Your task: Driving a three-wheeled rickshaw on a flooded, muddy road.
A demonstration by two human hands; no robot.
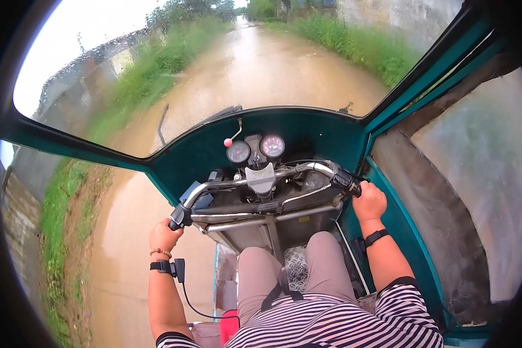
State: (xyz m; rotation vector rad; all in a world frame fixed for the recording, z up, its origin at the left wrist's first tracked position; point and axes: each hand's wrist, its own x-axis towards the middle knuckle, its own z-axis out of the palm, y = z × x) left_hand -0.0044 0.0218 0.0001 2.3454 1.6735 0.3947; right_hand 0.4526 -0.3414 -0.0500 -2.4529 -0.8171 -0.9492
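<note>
Chrome handlebars point(222, 184) of a three-wheeled vehicle span the view in front of me. My left hand point(165, 237) is closed around the left handlebar grip point(175, 223), with a bead bracelet and a black wrist strap below it. My right hand point(369, 201) is closed around the right handlebar grip point(355, 189), and a black band circles that wrist. Two round gauges point(238, 152) point(272, 145) stand beyond the bars, beside a lever with a pink knob point(228, 142). Most of each grip is hidden by the fingers.
A windshield with a wiper point(222, 114) rises from the teal front panel point(330, 130). Outside, a wet, muddy road point(261, 65) runs ahead between grass verges point(156, 65) and walls. The left side is open to the road. A teal side panel point(411, 248) stands at my right.
</note>
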